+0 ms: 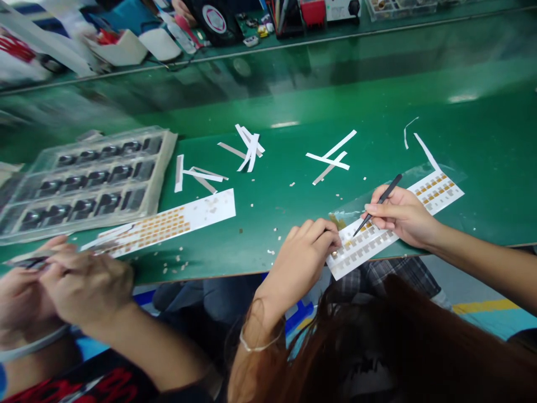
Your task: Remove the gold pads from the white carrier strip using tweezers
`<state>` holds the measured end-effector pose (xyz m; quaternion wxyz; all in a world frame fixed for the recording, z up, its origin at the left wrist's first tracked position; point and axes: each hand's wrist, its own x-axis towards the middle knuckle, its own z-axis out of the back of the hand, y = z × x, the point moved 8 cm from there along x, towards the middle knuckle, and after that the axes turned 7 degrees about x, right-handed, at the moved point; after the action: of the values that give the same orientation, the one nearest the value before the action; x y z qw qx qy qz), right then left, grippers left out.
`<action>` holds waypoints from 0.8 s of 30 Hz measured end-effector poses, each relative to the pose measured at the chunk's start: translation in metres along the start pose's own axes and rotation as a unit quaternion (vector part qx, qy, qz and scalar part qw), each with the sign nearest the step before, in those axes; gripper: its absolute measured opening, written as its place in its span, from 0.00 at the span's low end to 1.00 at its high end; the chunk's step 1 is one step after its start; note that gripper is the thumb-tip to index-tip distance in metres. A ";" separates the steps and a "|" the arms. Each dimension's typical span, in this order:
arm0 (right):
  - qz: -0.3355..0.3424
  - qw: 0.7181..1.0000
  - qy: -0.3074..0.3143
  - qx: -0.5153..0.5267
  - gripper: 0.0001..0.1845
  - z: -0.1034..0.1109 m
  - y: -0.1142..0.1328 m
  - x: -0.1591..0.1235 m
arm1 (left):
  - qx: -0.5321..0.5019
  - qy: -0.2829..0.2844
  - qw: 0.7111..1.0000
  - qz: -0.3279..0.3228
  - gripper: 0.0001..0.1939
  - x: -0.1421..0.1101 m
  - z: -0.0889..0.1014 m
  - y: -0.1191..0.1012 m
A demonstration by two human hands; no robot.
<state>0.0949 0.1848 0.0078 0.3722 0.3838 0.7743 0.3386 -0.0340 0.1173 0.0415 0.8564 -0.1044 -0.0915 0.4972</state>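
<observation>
My left hand (20, 305) is at the lower left edge, blurred, its fingers closed; what they hold, if anything, is not clear. Against it my right hand (90, 285) is closed on a slim dark tool (33, 261), seemingly tweezers, smeared by motion. Just beyond my hands lies a white sheet (210, 210) bearing rows of small orange-brown pieces (163, 226). Its near left end is partly hidden behind my right hand. Thin grey and white strips (111, 234) rest over that end.
A clear tray (165, 162) of dark parts stands behind my sheet. Paper strips (251, 148) and small scraps (271, 252) lie on the green table (285, 207). At right, a co-worker's hands (308, 252) work with black tweezers (380, 201) on another sheet (451, 193). A shelf runs along the back.
</observation>
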 end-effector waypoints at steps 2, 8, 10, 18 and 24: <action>-0.002 1.000 0.002 0.002 0.17 0.000 0.000 0.000 | -0.005 -0.001 1.000 0.001 0.06 0.000 -0.001 0.001; -0.001 1.000 0.003 0.009 0.16 0.001 -0.001 0.001 | -0.086 -0.032 0.995 0.033 0.06 -0.005 -0.002 0.008; -0.002 1.000 0.003 0.009 0.15 0.001 -0.001 0.001 | -0.143 -0.066 0.986 0.055 0.06 -0.015 0.003 0.011; -0.006 1.000 -0.017 -0.020 0.14 0.007 0.001 -0.004 | 0.005 -0.268 0.931 0.248 0.07 -0.095 0.047 0.047; -0.012 0.999 -0.013 -0.030 0.14 0.010 0.004 -0.005 | 0.102 -0.285 0.905 0.300 0.03 -0.104 0.056 0.075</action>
<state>0.1062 0.1848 0.0074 0.3981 0.3676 0.7633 0.3519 -0.1619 0.0681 0.0700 0.6104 0.1067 -0.2448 0.7457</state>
